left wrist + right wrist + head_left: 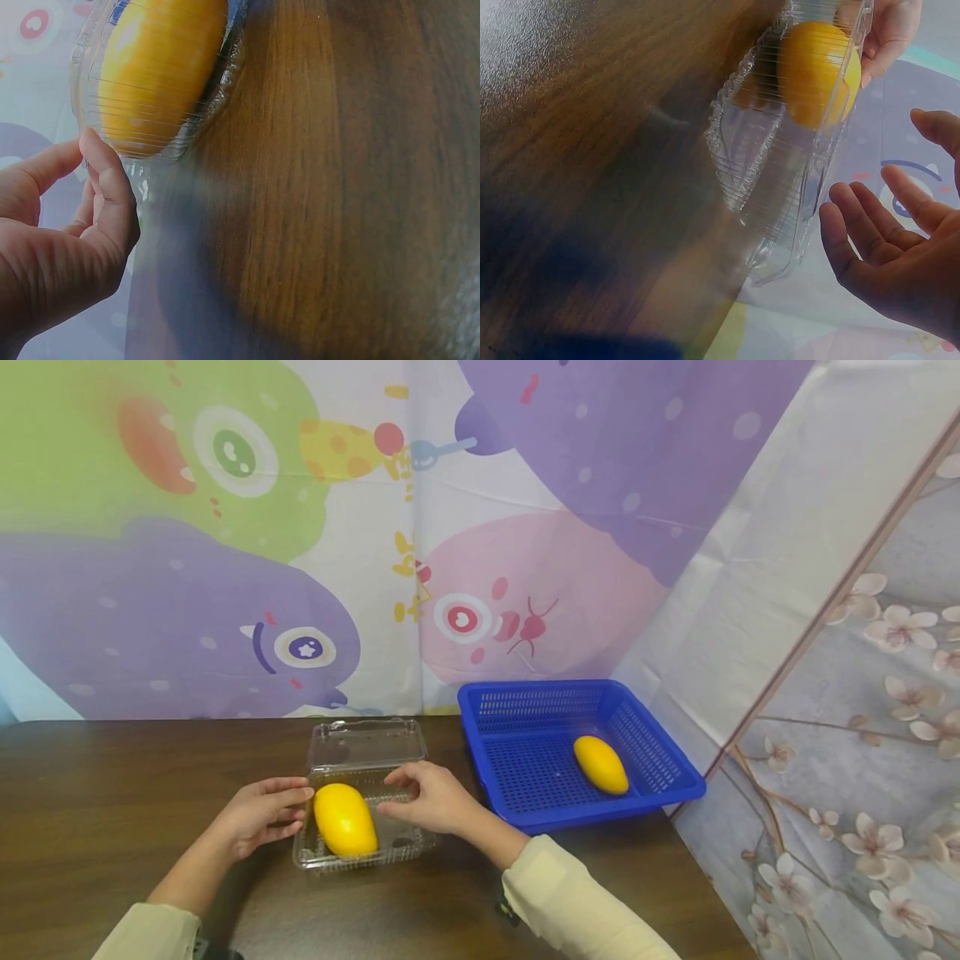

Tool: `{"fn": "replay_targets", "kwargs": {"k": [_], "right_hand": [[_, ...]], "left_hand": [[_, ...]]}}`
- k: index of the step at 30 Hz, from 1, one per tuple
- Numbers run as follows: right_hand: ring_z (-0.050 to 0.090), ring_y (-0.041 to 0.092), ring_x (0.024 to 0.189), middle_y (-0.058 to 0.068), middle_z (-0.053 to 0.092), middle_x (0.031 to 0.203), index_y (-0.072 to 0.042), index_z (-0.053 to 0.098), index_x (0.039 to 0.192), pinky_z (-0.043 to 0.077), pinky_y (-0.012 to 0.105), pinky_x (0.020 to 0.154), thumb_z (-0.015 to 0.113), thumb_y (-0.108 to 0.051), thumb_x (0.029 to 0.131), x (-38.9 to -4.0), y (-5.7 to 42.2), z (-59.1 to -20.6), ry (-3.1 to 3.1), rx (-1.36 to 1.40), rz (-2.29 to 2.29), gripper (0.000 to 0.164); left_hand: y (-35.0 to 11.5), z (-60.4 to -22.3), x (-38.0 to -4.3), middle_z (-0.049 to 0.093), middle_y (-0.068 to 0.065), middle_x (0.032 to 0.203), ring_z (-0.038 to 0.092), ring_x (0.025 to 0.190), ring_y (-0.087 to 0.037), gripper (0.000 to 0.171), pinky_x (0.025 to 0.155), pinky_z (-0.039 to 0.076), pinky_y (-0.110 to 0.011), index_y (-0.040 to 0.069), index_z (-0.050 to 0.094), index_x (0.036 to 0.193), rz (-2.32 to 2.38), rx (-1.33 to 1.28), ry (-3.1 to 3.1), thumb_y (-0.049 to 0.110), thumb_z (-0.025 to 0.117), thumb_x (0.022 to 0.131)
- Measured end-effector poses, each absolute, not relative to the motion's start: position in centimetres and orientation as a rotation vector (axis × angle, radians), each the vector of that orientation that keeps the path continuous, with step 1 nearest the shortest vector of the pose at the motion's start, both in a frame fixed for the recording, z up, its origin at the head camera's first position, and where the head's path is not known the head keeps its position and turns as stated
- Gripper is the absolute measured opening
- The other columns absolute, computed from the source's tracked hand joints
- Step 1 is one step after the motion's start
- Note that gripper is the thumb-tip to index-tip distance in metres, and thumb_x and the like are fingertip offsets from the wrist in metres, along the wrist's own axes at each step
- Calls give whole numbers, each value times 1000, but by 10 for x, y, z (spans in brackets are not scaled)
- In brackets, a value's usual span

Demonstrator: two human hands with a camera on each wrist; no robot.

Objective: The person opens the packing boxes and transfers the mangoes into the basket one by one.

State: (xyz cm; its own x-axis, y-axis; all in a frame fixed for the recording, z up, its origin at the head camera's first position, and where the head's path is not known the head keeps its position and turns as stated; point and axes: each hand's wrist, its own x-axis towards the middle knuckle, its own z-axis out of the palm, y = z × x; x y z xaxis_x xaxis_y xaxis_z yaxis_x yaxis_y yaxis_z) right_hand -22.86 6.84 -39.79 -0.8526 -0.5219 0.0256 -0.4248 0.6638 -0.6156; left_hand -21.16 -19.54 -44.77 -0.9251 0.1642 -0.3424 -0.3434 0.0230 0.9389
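Note:
A clear plastic clamshell box [405, 837] lies on the table with its lid [367, 745] folded back toward the wall. One yellow mango [345, 820] rests in the left part of the box, also seen through its ribbed side in both wrist views. At the box's left edge my left hand [258, 817] pinches the rim between thumb and index fingertip. My right hand [429, 800] hovers over the right part of the box, fingers spread and loosely bent, holding nothing. In the right wrist view its fingers [847, 221] are apart from the plastic.
Right of the box stands a blue plastic basket [517, 821] with a second yellow mango [602, 765] in it. A cartoon-printed cloth [390, 652] hangs behind the brown wooden table [112, 777]. A flower-patterned panel [862, 760] borders the right side.

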Motion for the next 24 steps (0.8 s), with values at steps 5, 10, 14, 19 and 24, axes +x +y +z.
{"fn": "replay_targets", "kwargs": {"k": [5,10,14,19,24], "right_hand": [[61,20,89,9,65,106,-11,66,111,48,15,70,73,-35,80,-227,65,-400,2723,-768,-965,39],[60,20,88,7,65,105,-11,66,112,47,14,68,72,-36,81,-226,62,-403,2725,-764,-976,40],[59,21,88,7,65,106,-10,65,113,47,14,68,72,-36,81,-225,59,-405,2711,-744,-1007,41],[57,11,78,10,64,105,-9,64,114,46,14,65,74,-34,79,-225,54,-409,2706,-713,-1052,44],[54,0,70,11,64,106,-8,62,117,47,13,63,74,-34,78,-224,50,-413,2708,-678,-1084,49]], "left_hand": [[-196,-448,-212,61,6,86,58,73,-9,55,68,57,-22,-7,39,131,1964,-179,1952,24,61,91],[-196,-449,-212,61,6,86,58,74,-8,55,68,57,-21,-8,39,131,1963,-173,1956,23,61,91],[-196,-448,-212,61,6,86,58,74,-8,53,68,57,-21,-7,40,130,1968,-172,1948,23,61,91],[-195,-447,-211,61,7,86,58,74,-8,52,68,57,-21,-7,40,129,1969,-172,1945,22,61,91],[-194,-447,-211,61,8,85,58,73,-8,52,68,57,-21,-7,41,129,1971,-180,1947,23,61,91]]}}
